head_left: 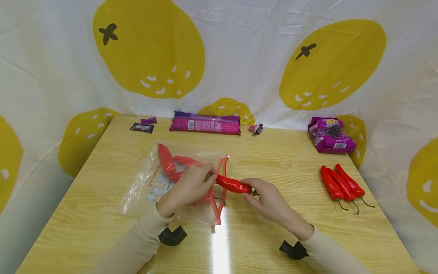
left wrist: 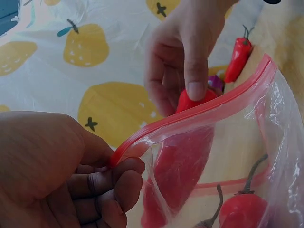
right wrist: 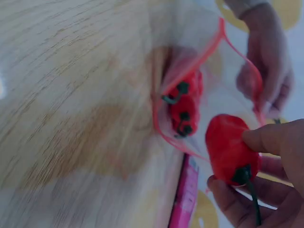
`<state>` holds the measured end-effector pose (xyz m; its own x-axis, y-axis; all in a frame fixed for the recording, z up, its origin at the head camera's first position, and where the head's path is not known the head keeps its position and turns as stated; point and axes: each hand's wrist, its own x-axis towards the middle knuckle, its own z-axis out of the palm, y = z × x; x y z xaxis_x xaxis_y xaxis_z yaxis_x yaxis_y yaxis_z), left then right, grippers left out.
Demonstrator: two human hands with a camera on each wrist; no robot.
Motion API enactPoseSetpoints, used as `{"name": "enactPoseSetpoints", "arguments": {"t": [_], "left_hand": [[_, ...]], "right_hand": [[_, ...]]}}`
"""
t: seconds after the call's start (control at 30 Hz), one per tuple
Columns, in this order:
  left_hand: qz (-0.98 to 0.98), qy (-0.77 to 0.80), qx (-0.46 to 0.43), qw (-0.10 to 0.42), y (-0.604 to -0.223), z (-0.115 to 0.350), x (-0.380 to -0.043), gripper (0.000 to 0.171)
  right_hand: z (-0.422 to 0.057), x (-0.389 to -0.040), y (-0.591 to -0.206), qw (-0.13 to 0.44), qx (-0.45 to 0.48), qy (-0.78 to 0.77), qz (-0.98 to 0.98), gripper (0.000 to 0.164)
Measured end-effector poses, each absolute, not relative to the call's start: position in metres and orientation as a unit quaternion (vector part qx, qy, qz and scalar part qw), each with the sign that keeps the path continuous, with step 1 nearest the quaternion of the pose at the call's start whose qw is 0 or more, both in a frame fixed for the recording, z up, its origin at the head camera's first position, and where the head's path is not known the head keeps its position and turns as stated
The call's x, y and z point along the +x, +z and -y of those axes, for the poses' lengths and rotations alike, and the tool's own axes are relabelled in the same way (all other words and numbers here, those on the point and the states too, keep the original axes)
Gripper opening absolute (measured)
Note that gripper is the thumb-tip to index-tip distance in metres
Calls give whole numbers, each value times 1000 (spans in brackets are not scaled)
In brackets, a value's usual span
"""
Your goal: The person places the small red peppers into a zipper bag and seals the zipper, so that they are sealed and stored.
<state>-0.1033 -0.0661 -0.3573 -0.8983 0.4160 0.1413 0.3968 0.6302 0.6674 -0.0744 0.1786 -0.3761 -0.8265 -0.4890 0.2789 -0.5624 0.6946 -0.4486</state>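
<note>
My left hand pinches the red zip edge of a clear zip bag, holding its mouth apart. Several red peppers lie inside the bag, two with green stems showing toward the opening in the right wrist view. In my right hand is a red pepper, gripped near its stem end between thumb and fingers. Its tip points left into the bag's mouth. The left wrist view shows much of this pepper behind the clear plastic.
Three red peppers lie side by side at the table's right. Along the back are a long purple pack, small wrapped candies, two purple wrapped bars and a purple grape-print bag. A fruit-print cloth hangs behind.
</note>
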Motion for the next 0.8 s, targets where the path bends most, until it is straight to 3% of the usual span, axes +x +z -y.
{"name": "enactPoseSetpoints", "arguments": {"t": [0.27,0.5,0.8], "left_hand": [[-899,376,220,33,-359,67,-102,4],[-905,358,231,0,-359,66,-102,5],[-898,362,247,-38,-357,67,-102,7]], "right_hand": [[-142,-95,-393,81,356,295,883,34],[-117,-106,-405,42,379,338,861,22],[-89,-115,-410,34,337,313,888,14]]}}
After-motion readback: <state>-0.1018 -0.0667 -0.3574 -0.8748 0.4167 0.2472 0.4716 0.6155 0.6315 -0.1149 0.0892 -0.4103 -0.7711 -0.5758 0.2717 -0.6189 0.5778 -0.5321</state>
